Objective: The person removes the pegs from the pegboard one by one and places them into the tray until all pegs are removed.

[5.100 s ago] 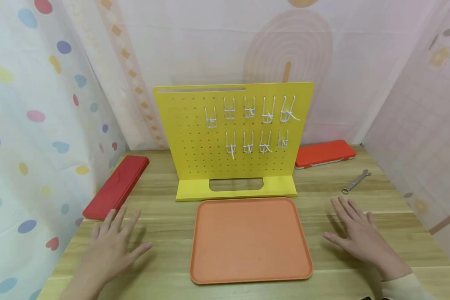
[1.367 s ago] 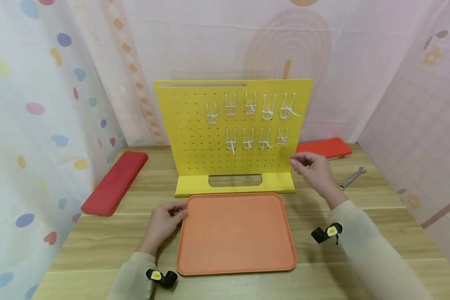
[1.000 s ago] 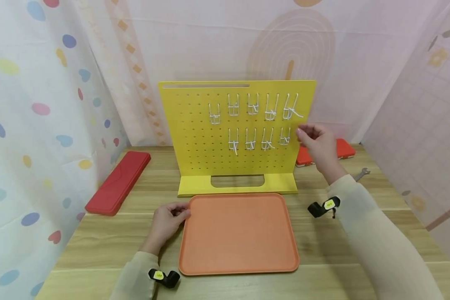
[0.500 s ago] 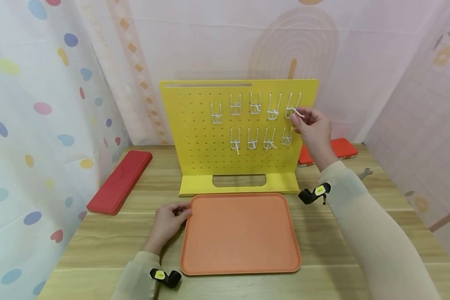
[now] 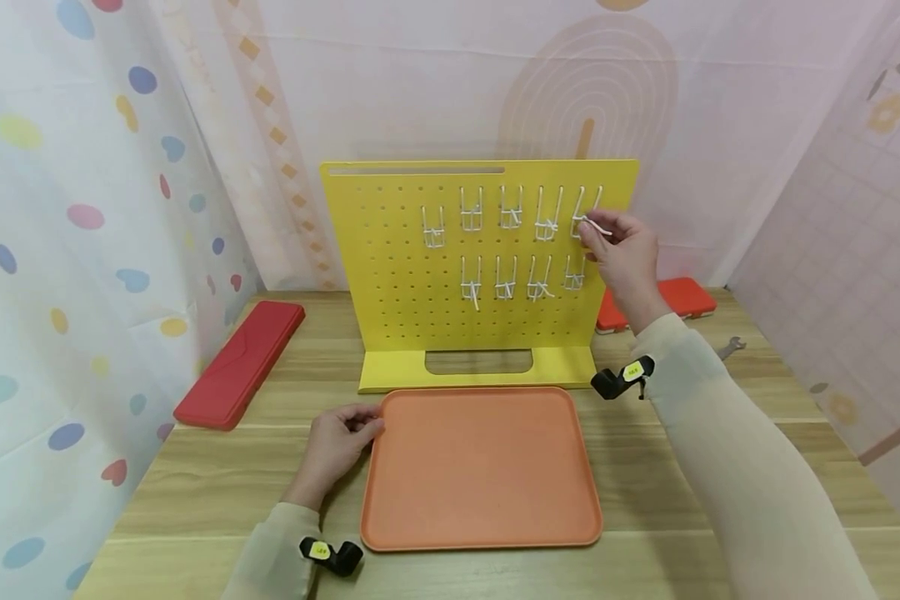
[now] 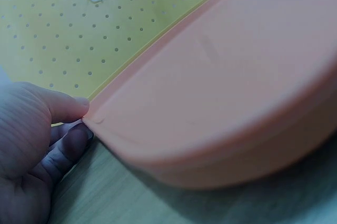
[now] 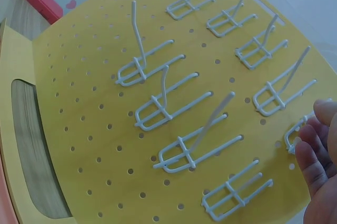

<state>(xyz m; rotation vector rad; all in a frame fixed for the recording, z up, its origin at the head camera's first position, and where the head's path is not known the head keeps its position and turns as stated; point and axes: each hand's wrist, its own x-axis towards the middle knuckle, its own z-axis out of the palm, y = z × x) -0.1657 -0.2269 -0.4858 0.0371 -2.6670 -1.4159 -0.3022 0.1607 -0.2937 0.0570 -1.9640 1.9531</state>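
Observation:
My left hand (image 5: 337,446) pinches the back left corner of an orange tray (image 5: 482,467), the thumb on its rim in the left wrist view. A yellow pegboard (image 5: 397,292) stands upright behind the tray, with two rows of white wire hooks. My right hand (image 5: 630,258) is at the upper right of the board, thumb and fingers pinching the last hook (image 5: 598,227) of the top row. In the right wrist view that hook (image 7: 288,139) is partly hidden by the fingers. Its two wires still meet the board.
A red case (image 5: 240,365) lies on the wooden table at left. Behind the right forearm are another red case (image 5: 686,297) and a wrench (image 5: 733,346), partly covered by the sleeve. Printed curtains close off the back and sides.
Both hands lay spread over the table at first. The left took the tray's corner, and the tray sits slightly further left. The right rose along the board's edge to the upper right hook.

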